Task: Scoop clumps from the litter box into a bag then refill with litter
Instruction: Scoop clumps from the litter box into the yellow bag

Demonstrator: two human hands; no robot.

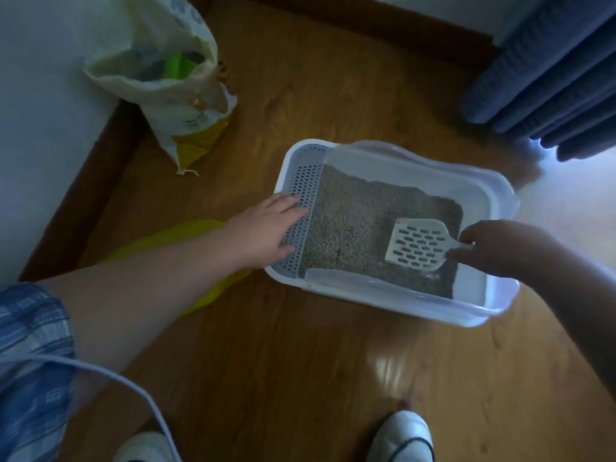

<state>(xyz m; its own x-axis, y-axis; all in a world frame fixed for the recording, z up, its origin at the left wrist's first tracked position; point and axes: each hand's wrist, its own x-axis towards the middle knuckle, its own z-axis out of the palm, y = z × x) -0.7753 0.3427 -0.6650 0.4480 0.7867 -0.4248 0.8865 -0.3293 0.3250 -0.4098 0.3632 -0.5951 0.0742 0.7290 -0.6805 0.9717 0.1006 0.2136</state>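
A white litter box (496,305) sits on the wooden floor, filled with grey litter (353,215). My left hand (266,228) rests flat on the perforated grey step at the box's left end. My right hand (500,248) grips the handle of a white slotted scoop (416,245), whose blade lies over the litter on the right side. A yellow plastic bag (200,231) lies on the floor under my left forearm, mostly hidden. An opened litter sack (173,81), cream and yellow, stands at the back left by the wall.
Blue curtain folds (550,71) hang at the back right. A white wall and dark baseboard (86,195) run along the left. My two white shoes (403,435) show at the bottom edge, and a white cable (126,385) crosses the lower left.
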